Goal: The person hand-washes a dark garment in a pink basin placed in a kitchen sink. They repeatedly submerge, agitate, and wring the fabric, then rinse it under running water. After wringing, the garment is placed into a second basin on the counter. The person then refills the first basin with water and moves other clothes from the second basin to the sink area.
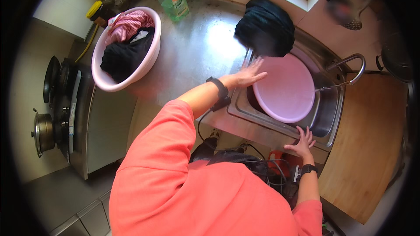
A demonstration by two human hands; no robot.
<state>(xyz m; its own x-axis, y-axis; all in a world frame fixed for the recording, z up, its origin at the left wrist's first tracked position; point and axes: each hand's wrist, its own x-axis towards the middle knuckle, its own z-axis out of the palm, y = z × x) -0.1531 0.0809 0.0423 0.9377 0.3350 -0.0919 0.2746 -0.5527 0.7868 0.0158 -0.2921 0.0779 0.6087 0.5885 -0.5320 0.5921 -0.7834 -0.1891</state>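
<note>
A pink plastic basin (pixel 284 88) rests tilted in the stainless steel sink (pixel 328 114). My left hand (pixel 248 74) lies at the basin's left rim, fingers spread, gripping nothing; whether it presses on the rim I cannot tell. By the sink's front edge is my right hand (pixel 302 142), also empty, with its fingers apart and their tips near the basin's lower rim. A thin stream of water runs from the curved metal faucet (pixel 357 65) toward the basin's right side. Behind the basin, a dark bundle of cloth (pixel 265 26) sits at the sink's back left corner, covering part of the rim.
Left on the steel counter (pixel 193 52) stands a second pink basin (pixel 116 87) holding black and red-striped clothes. A green pump bottle (pixel 175 3) is at the back. Right of the sink lies a wooden board (pixel 364 137). Cables (pixel 256 150) hang before my body.
</note>
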